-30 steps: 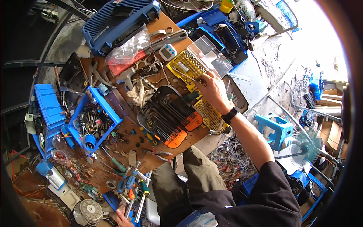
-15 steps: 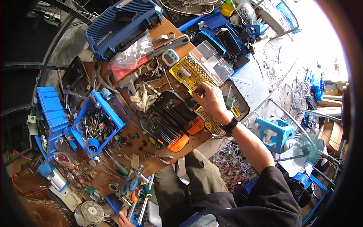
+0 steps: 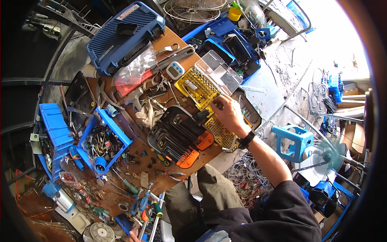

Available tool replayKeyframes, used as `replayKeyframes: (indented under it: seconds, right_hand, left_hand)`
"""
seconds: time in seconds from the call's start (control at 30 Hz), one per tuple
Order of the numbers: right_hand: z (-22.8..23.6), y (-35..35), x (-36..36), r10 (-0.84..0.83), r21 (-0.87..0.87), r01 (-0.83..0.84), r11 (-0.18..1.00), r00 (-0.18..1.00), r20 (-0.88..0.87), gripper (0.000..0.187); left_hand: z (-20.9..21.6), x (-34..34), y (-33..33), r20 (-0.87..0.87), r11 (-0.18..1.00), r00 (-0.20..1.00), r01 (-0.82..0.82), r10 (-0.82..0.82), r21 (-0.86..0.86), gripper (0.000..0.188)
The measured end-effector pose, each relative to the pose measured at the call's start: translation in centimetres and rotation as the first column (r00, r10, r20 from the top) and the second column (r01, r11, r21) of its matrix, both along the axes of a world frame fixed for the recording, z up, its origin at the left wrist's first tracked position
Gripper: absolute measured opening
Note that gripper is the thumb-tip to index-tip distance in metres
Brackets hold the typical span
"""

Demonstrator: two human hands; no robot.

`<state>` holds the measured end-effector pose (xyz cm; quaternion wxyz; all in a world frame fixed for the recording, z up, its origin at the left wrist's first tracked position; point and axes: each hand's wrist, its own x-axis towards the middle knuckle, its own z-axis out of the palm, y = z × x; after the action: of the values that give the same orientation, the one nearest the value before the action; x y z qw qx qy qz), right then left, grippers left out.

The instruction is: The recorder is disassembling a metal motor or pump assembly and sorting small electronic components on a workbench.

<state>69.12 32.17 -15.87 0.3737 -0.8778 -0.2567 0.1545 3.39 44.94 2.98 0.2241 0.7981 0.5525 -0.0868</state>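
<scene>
My right hand (image 3: pixel 229 115) reaches over the yellow bit set case (image 3: pixel 197 86), its fingers curled together above the rows of small bits. Whatever the fingertips pinch is too small to make out. A dark screwdriver handle (image 3: pixel 200 116) lies just beside them; I cannot tell whether they touch it. Next to the case, black hex keys fill an open holder (image 3: pixel 177 131) with orange ends. The clear lid (image 3: pixel 219 70) stands open behind. At the lower edge my left hand (image 3: pixel 134 237) shows only in part, beside a metal bar (image 3: pixel 155 222); its grip is hidden.
A blue bin (image 3: pixel 128 142) of small parts stands at the left of the brown table (image 3: pixel 161 183). A blue tool case (image 3: pixel 121 36), a red-handled tool and a large wrench (image 3: pixel 177 56) lie further back. Screwdrivers (image 3: pixel 144 201) sit near the front. Tangled wires (image 3: pixel 248 173) cover the floor at right.
My right hand has moved a little right and nearer to me over the bit case, and the dark handle shows more plainly. The whole view has shifted slightly.
</scene>
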Motion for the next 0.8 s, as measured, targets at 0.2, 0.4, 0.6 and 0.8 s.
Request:
replayKeyframes:
  seconds: [0.2,0.4,0.6,0.8]
  right_hand:
    - [-0.2,-3.6,1.0,-0.069,0.013,0.068,0.998,0.995,0.078,0.014]
    - [0.1,-5.1,0.8,-0.001,-0.074,0.009,0.997,0.994,0.107,0.022]
    - [-0.9,-5.2,1.0,0.033,0.008,-0.037,0.999,0.955,0.296,0.028]
    - [-2.1,-4.1,2.7,0.019,-0.029,-0.012,1.0,0.961,0.276,0.029]
  left_hand:
    - [-0.6,-1.7,0.0,-0.084,0.996,0.993,0.085,-0.083,0.025,0.056]
    - [-1.0,-2.5,0.0,-0.02,0.999,0.998,-0.052,0.052,-0.007,0.06]
    - [-1.2,-2.5,0.2,0.01,0.997,0.998,0.061,-0.062,0.04,0.048]
    - [-1.7,-4.0,0.1,0.051,0.998,0.998,-0.037,0.04,-0.053,0.048]
